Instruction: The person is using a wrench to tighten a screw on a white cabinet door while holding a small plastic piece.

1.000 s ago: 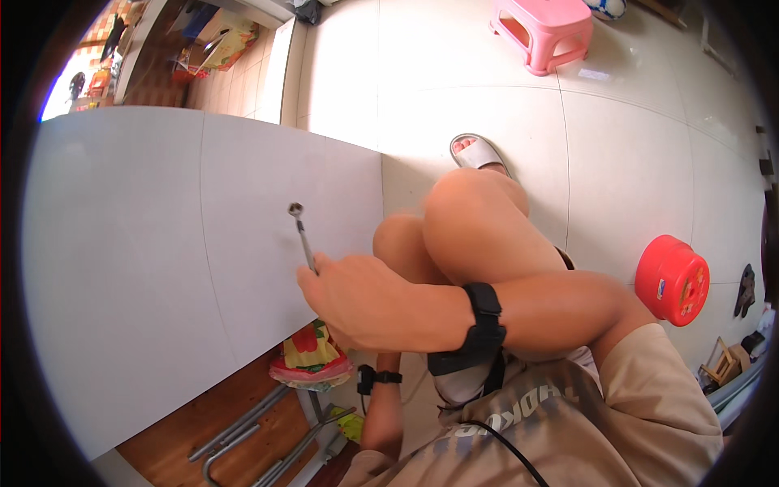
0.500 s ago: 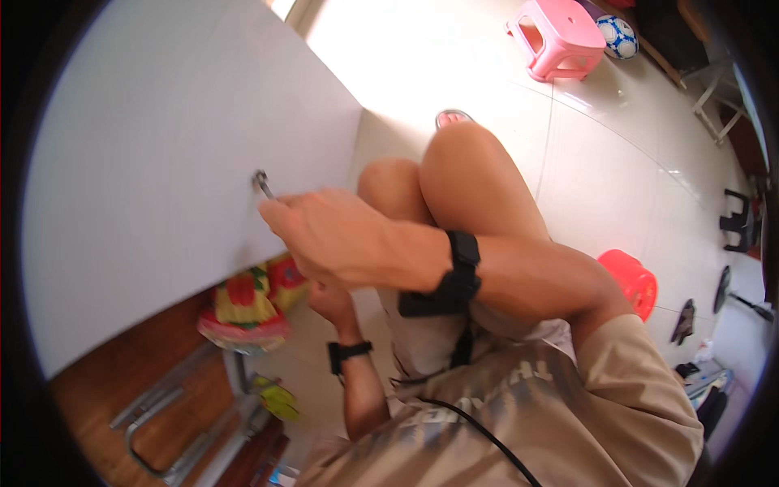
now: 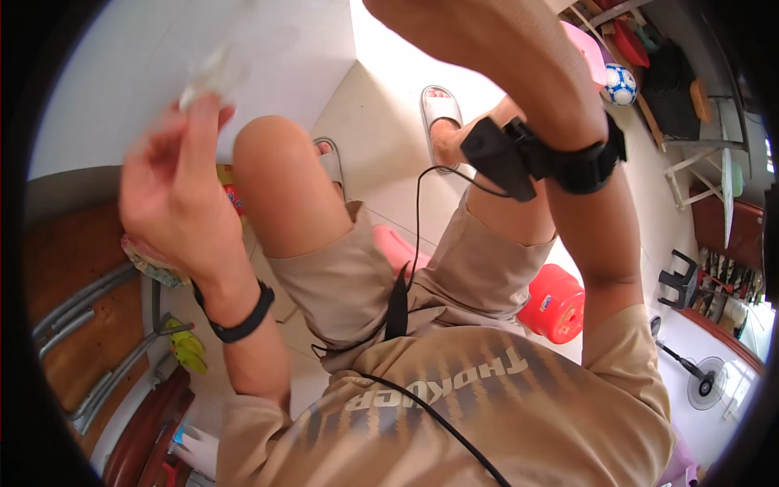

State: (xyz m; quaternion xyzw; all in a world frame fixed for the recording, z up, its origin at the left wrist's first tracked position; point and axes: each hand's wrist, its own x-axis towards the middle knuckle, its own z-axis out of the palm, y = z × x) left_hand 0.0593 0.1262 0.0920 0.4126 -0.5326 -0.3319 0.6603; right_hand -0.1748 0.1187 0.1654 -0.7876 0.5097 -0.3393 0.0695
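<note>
My left hand (image 3: 182,178) is raised at the left, its thumb and fingers pinched on a small whitish thing (image 3: 213,75). Motion smears that thing, so its kind does not show. Behind it stands a large pale panel (image 3: 300,57) with a flat face. My right hand (image 3: 495,40) reaches up past the top edge, bent at the wrist above a black strap (image 3: 588,162) with a dark box on it. Its fingers are outside the picture, and whatever they hold is hidden.
A red plastic stool (image 3: 556,304) stands right of my legs, with a pink stool (image 3: 586,49) and a ball (image 3: 619,84) farther off. Folded metal legs (image 3: 89,304) lean at the left. A fan (image 3: 706,381) is at the right. A black cable (image 3: 438,414) crosses my shirt.
My right hand has left the panel, where it gripped a slim metal tool, and risen to the top edge. My left hand has moved up and left, now with the whitish thing. My knees have spread.
</note>
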